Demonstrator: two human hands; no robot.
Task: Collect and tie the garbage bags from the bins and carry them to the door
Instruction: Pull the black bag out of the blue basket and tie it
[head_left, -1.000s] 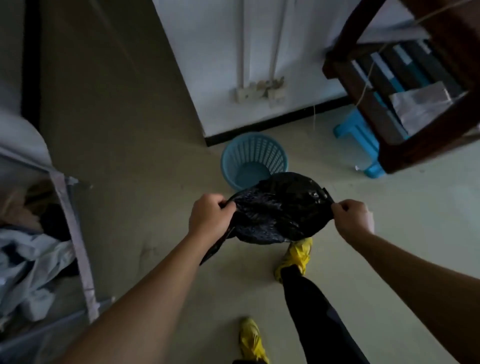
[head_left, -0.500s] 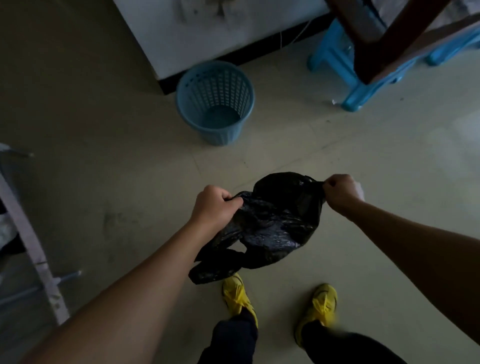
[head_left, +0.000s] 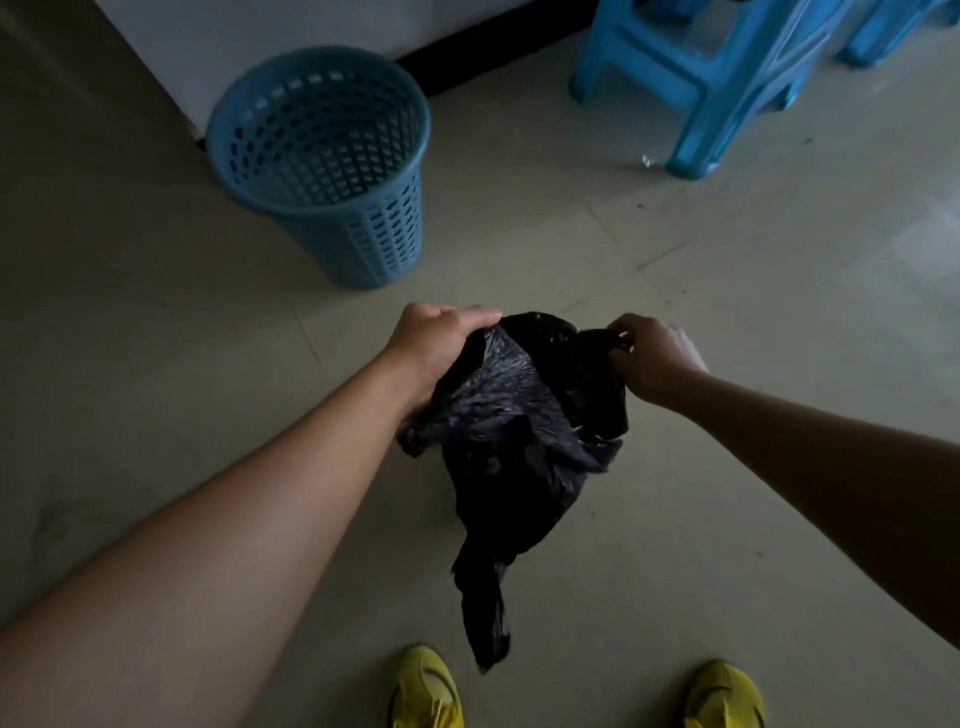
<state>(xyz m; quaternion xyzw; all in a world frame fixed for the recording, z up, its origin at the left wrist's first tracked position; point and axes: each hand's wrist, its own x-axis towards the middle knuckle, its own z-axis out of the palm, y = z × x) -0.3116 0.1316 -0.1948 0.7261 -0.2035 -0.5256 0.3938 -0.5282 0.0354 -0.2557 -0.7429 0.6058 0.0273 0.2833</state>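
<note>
A crumpled black garbage bag (head_left: 519, 431) hangs between my two hands above the floor, its loose lower end trailing down toward my feet. My left hand (head_left: 434, 345) grips the bag's left edge, fingers curled over the plastic. My right hand (head_left: 649, 358) pinches the right edge of the bag's mouth. A light blue perforated bin (head_left: 322, 161) stands on the floor ahead and to the left, with no liner visible inside it.
A blue plastic stool (head_left: 717, 78) stands at the upper right. A white wall with a black skirting (head_left: 467, 57) runs behind the bin. My yellow shoes (head_left: 426, 691) are on the pale tiled floor at the bottom.
The view has tilted down and closer to the bin. My hands have come nearer together, and the bag now hangs longer, with its tail dropping toward my feet.
</note>
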